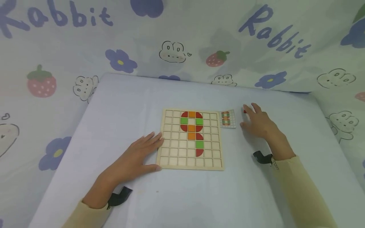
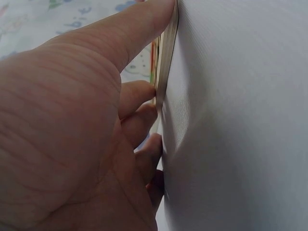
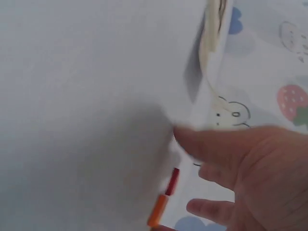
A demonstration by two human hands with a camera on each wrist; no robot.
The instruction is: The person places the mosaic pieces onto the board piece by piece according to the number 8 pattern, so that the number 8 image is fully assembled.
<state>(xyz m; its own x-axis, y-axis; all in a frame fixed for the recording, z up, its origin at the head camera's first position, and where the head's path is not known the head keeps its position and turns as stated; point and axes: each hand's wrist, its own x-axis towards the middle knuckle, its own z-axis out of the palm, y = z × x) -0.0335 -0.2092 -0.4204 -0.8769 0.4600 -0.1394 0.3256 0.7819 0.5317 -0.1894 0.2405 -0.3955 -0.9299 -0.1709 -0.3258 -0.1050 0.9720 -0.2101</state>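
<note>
A wooden grid board (image 1: 182, 162) lies on the table, with red quarter-round, orange and green square tiles (image 1: 192, 128) set in its upper and middle cells. My left hand (image 1: 134, 158) rests at the board's left side, fingers extended, with fingertips and thumb tip at its edge. Over the table, right of the board, my right hand (image 1: 258, 122) is spread with nothing between thumb and fingers. Close by its fingertips lie a red tile (image 3: 172, 182) and an orange tile (image 3: 158, 210), end to end in the right wrist view; the hand hides most of them in the head view.
A small pattern card (image 1: 228, 119) with a coloured grid design leans at the board's upper right edge. The table carries a white cloth (image 1: 128, 101). Behind it hangs a fabric (image 1: 188, 31) printed with rabbits, strawberries and flowers. Each wrist wears a black strap (image 1: 119, 197).
</note>
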